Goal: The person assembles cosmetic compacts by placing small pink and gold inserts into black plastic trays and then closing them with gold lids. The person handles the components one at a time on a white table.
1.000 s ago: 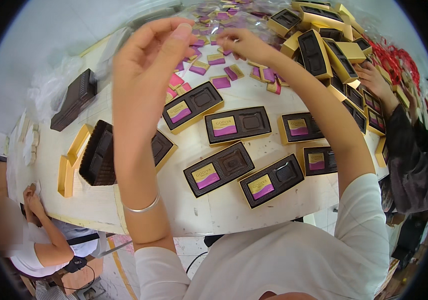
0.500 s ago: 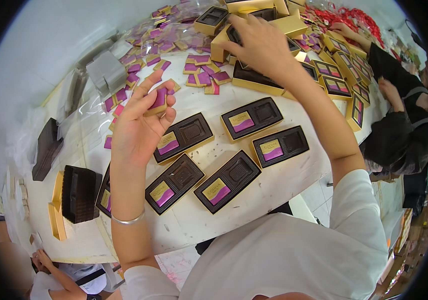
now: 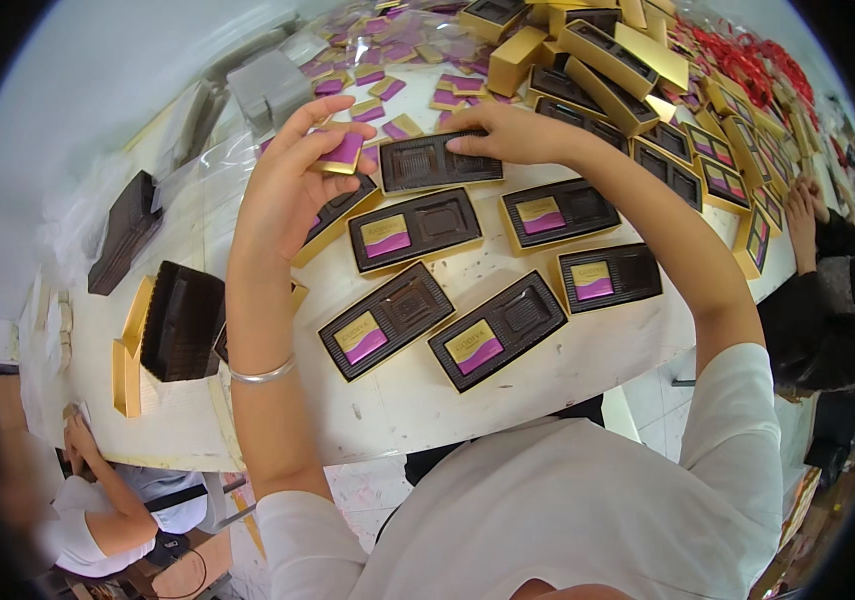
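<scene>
The white table (image 3: 378, 420) carries gold boxes (image 3: 561, 213) with dark inserts (image 3: 530, 310), loose purple-and-gold wrapped pieces (image 3: 388, 88), a stack of dark trays (image 3: 183, 325), and clear plastic film (image 3: 210, 190).

Apparently a packing workshop: gold boxes (image 3: 610, 60) heap the far right of a white worktable (image 3: 378, 420). A worker (image 3: 98, 515) is left, a colleague (image 3: 818, 320) right.

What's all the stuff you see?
Table: one, white, centre.
Part-filled boxes: at least five, gold, mid-table.
Piled boxes: many, gold, upper right.
Wrapped pieces: many, purple and gold, far table.
Tray stacks: two, black, left.
Box parts: two, gold, left.
Plastic: several, clear, upper left.
Strands: many, red, upper right.
People: two, white and dark clothes, either side.
Bangle: one, silver, left wrist.
Left grip: one, bare, holding a piece.
Right grip: one, bare, holding black tray.
</scene>
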`<move>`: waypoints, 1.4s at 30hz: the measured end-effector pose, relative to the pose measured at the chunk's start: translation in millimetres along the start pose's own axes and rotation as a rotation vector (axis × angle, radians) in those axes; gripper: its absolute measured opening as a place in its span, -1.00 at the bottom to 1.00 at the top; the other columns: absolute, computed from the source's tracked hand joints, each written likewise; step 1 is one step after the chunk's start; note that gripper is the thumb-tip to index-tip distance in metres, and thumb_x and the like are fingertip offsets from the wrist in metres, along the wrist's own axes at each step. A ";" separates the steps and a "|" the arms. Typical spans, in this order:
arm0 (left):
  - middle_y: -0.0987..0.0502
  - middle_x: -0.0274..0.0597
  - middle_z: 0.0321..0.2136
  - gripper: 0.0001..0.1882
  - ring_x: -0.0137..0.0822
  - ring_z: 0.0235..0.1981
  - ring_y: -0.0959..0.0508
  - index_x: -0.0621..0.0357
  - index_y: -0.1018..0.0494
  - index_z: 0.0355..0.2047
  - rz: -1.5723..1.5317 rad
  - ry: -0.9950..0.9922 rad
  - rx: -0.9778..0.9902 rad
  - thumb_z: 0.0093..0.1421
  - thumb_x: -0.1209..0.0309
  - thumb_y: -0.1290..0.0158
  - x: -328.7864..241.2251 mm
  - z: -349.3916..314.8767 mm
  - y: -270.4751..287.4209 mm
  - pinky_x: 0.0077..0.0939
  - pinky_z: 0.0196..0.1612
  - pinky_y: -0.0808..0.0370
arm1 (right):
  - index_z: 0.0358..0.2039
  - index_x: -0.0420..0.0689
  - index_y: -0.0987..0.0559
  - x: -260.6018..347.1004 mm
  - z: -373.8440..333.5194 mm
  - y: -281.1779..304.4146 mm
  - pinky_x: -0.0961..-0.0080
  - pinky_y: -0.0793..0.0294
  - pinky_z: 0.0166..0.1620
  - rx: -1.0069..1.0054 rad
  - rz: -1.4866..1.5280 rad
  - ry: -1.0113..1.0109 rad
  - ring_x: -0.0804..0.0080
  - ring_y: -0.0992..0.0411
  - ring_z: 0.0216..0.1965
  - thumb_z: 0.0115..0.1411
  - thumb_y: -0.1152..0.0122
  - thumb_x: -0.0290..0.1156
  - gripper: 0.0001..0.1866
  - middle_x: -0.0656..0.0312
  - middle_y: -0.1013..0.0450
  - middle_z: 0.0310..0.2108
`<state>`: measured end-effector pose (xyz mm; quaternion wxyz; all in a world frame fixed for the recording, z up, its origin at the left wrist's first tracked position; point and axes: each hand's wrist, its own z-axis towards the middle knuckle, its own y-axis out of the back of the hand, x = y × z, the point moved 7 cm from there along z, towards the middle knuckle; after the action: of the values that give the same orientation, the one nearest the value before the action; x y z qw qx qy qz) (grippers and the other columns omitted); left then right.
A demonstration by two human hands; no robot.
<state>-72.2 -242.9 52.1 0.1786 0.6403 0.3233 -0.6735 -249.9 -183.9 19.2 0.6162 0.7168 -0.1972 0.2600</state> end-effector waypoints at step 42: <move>-0.51 -0.16 -0.29 -0.68 -0.26 -0.29 -0.48 0.20 -0.43 -0.07 1.378 -0.683 -0.133 0.16 0.38 -0.02 3.2 0.3 -12.3 -0.45 -0.17 -0.39 | -0.36 -0.22 -0.53 73.3 -24.4 -11.1 0.44 -0.39 -0.36 -0.415 -0.210 0.668 0.25 -0.38 -0.40 -0.01 -0.22 -0.60 -0.84 0.15 -0.37 -0.40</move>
<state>-80.8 -233.6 51.5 0.6857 0.4413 -0.1817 -0.5496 -188.7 -155.2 58.3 0.8010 0.4698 0.0396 0.3690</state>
